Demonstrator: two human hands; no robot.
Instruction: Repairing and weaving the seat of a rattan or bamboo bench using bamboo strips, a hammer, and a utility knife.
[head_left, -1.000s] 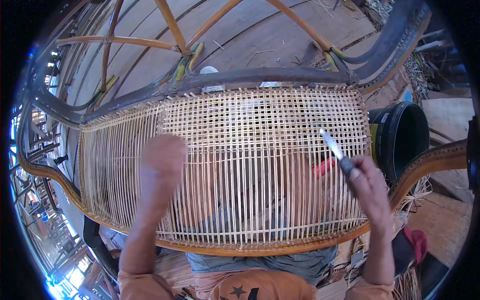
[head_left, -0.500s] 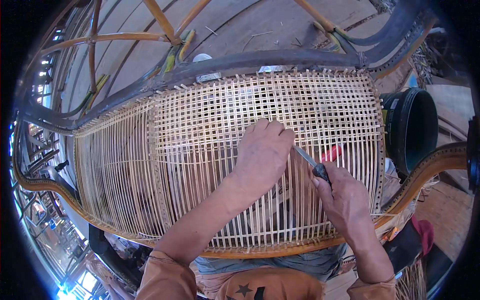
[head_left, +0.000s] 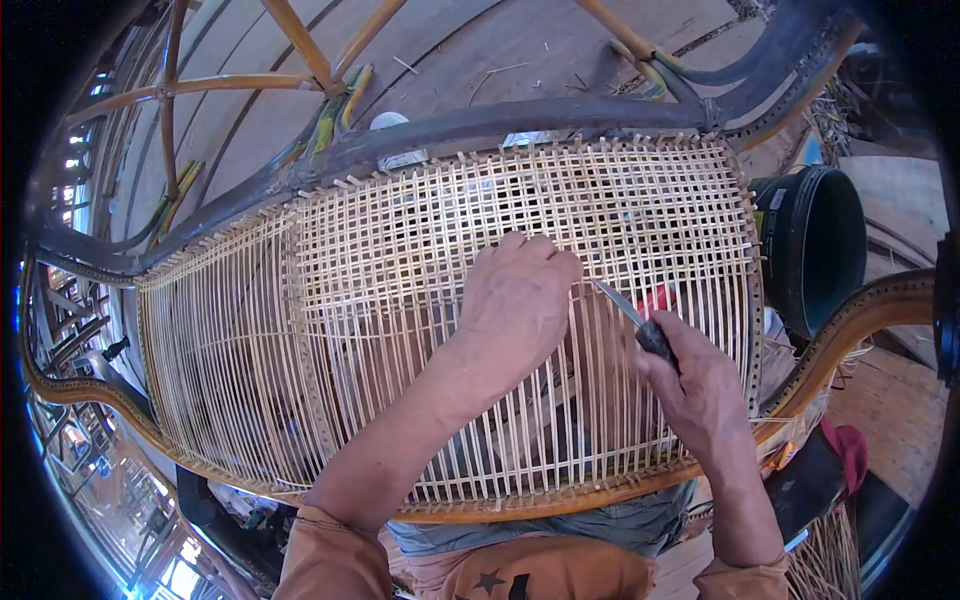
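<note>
A cane-woven panel (head_left: 440, 215) stretches across a curved wooden frame in front of me. Its far part is woven in an open checked pattern, while the near part has only lengthwise strands. My left hand (head_left: 518, 295) rests on the weave's near edge with its fingers curled down; what its fingertips grip is hidden beneath the hand. In my right hand (head_left: 692, 375) is a knife (head_left: 655, 338) with a dark handle, its narrow blade pointing up-left at the strands beside my left fingers. Just past the knife, a red object (head_left: 656, 298) shows at the strands.
A dark green bucket (head_left: 832, 250) lies at the right of the panel. Curved frame rails (head_left: 870, 310) run around it, and more wooden struts (head_left: 300, 45) cross at the far left. A bundle of loose cane strips (head_left: 822, 555) is at the lower right.
The whole view has shifted slightly, with the panel sitting a little further left. The knife's blade tip stays close to my left fingers, and my right hand has tilted slightly.
</note>
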